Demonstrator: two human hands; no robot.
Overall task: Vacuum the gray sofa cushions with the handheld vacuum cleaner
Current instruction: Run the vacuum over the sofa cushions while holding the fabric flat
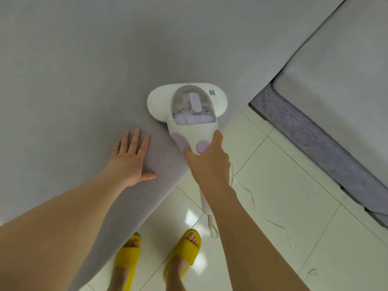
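White and lilac, the handheld vacuum cleaner [189,110] sits head-down at the near right edge of the gray sofa cushion [84,70], long axis running near-to-far, right hand [206,158] fingers wrapped round its handle, left hand [130,158] flat, fingers straight, just left.

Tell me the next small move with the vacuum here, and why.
Probably push the vacuum forward, away from the cushion's front edge. Its head sits near that edge, the right hand grips the handle, the left hand lies flat, and broad gray cushion lies ahead.

vacuum handle [204,198] under right forearm, second sofa [336,80] cropped right
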